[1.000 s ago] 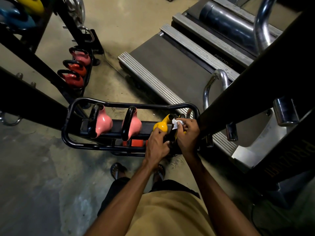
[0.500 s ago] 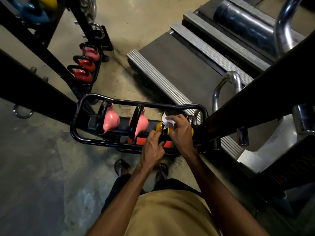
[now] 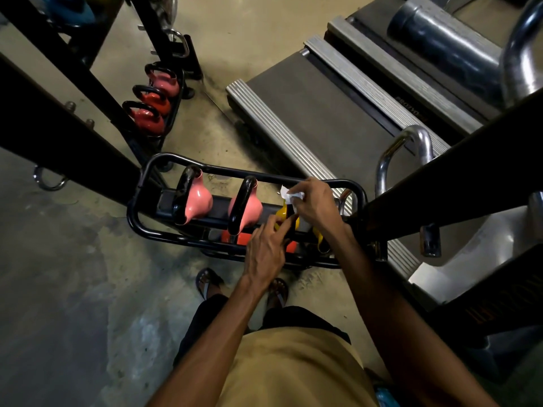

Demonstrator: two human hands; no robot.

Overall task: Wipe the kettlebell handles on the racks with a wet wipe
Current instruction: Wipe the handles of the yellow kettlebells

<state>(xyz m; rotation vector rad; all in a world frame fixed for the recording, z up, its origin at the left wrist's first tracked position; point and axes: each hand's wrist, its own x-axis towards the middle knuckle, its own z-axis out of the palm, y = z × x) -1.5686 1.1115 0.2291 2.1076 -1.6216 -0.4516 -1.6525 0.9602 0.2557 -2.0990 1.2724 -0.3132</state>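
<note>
A black tube rack (image 3: pixel 138 198) stands in front of me with two pink kettlebells (image 3: pixel 197 201) with black handles and a yellow kettlebell (image 3: pixel 281 213) at its right. My right hand (image 3: pixel 316 205) pinches a white wet wipe (image 3: pixel 289 195) above the yellow kettlebell, close to the rack's far rail. My left hand (image 3: pixel 266 249) reaches over the near rail with its fingers extended, the fingertips touching the yellow kettlebell. Its handle is hidden under my hands.
A second rack with red and pink kettlebells (image 3: pixel 152 108) stands at the back left. A treadmill (image 3: pixel 317 113) with chrome rails (image 3: pixel 411 139) lies to the right. Thick black frame beams (image 3: pixel 440 183) cross left and right. My sandalled feet (image 3: pixel 208 282) stand on concrete floor.
My right hand has lifted the wipe up and leftward off the yellow kettlebell toward the far rail. My left hand's fingers have straightened out along the yellow kettlebell.
</note>
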